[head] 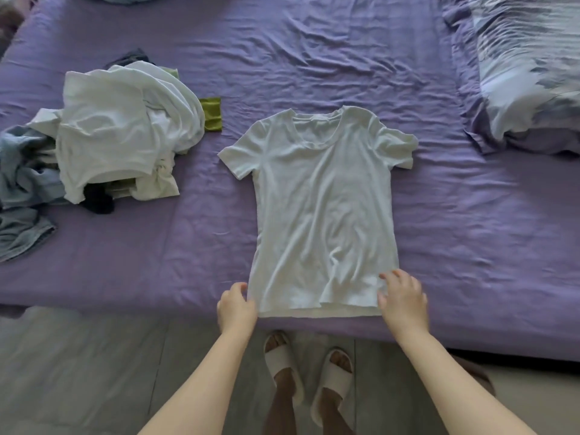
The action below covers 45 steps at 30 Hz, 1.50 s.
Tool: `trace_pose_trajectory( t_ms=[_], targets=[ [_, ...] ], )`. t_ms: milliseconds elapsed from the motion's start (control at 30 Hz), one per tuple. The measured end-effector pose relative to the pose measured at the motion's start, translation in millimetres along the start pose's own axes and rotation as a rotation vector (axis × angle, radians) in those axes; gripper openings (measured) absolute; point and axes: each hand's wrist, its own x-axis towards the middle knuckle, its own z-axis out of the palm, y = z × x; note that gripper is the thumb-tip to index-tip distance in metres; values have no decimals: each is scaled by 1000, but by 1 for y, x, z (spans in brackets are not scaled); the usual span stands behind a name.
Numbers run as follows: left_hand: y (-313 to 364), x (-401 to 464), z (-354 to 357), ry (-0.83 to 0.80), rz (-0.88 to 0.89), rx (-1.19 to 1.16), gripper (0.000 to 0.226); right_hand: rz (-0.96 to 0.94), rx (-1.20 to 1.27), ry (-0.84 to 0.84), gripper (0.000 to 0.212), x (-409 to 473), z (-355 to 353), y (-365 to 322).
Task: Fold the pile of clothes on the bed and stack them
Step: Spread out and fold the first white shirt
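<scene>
A white T-shirt [323, 211] lies spread flat on the purple bed [470, 246], hem at the near edge. The left hand [236, 306] pinches the hem's left corner; the right hand [403, 298] rests on the right corner, fingers loosely spread. The unfolded pile [119, 133] sits to the left – well apart

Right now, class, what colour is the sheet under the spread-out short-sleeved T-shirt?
Purple, plain; the wrinkled bed sheet shows best in the head view.

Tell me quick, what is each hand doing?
Left hand: fingers curled at the white T-shirt hem corner; grip cannot be told.
Right hand: open, fingers resting on the hem.
</scene>
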Motion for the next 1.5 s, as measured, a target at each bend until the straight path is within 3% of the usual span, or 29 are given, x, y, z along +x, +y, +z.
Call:
trace_pose_trajectory(
  t_ms=[100,200,300,367,433,533,667,767,933,1133,1267,1500],
  targets=[
    [16,-6,13,-21,262,172,30,-252,-2,-129,37,5,19,-14],
    [30,-5,42,-159,518,333,26,-333,-129,-246,42,12,42,-16],
    [36,-1,71,-220,645,510,33,-382,-148,-210,36,12,52,-9],
    [36,3,80,-172,677,567,37,-404,-62,-137,27,15,52,0],
    [33,7,79,-148,712,571,39,-420,-13,-177,16,18,45,6],
    [27,14,63,-287,685,497,38,-404,15,-331,24,17,34,20],
    [22,18,35,-458,615,544,37,-367,-86,-425,29,14,23,21],
    [23,17,24,-550,539,563,35,-347,-11,-430,30,16,24,-8],
    [31,39,16,-225,400,313,32,-427,114,-365,43,19,48,-77],
    [52,96,5,-57,268,62,44,-373,191,-364,46,37,80,-146],
    [68,147,-17,-111,63,-274,55,-264,333,-306,43,65,82,-193],
    [131,230,-51,-218,-282,-1039,70,19,372,-140,61,98,91,-261]
  ],
)
